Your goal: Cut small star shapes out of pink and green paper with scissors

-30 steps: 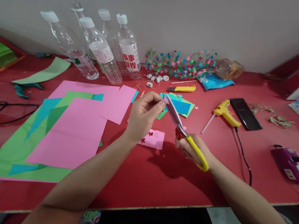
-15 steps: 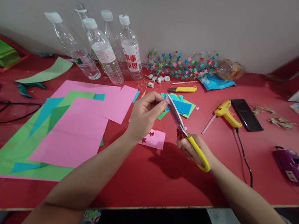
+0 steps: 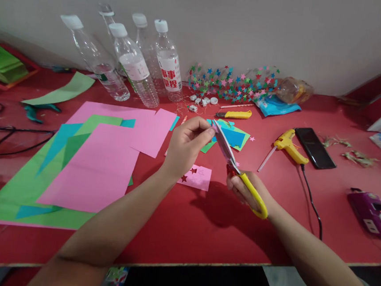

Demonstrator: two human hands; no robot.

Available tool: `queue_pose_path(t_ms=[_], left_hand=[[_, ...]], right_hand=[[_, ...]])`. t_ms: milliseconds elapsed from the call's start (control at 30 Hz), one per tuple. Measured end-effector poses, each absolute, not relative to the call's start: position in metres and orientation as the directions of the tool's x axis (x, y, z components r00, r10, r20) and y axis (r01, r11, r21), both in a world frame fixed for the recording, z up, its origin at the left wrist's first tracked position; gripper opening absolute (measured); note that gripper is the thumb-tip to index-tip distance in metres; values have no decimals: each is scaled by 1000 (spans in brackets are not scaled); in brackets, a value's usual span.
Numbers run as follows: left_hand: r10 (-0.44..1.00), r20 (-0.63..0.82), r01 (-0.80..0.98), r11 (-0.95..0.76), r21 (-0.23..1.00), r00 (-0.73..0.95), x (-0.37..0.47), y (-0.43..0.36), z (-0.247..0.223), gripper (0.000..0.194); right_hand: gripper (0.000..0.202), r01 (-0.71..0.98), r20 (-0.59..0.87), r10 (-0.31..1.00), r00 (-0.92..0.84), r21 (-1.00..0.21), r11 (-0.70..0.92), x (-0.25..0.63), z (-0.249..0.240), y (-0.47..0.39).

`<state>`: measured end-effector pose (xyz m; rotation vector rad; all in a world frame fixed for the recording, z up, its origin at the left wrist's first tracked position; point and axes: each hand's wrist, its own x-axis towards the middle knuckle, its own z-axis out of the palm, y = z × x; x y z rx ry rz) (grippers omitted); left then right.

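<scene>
My right hand (image 3: 247,188) is closed around the yellow handles of a pair of scissors (image 3: 225,147), whose blades point up and to the left. Thumb and fingers of my left hand (image 3: 187,147) pinch a small pink piece of paper (image 3: 214,128), mostly hidden, right at the blade tips. Below my hands a pink paper card (image 3: 202,178) with star-shaped holes and drawn star outlines lies on the red table. Blue and green paper scraps (image 3: 233,137) lie just behind the blades, with a loose pink star (image 3: 252,139) beside them.
Several plastic bottles (image 3: 170,70) stand along the wall, beside a clear bottle covered with paper stars (image 3: 232,82). Large coloured sheets (image 3: 98,166) cover the left. A yellow cutter (image 3: 238,114), yellow glue gun (image 3: 290,146), black phone (image 3: 315,147) and purple power socket (image 3: 371,213) lie to the right.
Almost nothing differs: the whole view has shifted slightly. My hands, the scissors and the pink piece keep nearly the same positions.
</scene>
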<state>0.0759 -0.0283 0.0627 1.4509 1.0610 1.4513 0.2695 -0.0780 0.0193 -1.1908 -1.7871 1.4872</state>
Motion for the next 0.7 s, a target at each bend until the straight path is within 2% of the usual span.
queue_pose_path(t_ms=[700], left_hand=[[952,306,20,-306,952,-9,76,-27,62,15]], right_hand=[[45,332,-137,875,-465,-943,29,270,17,-77]])
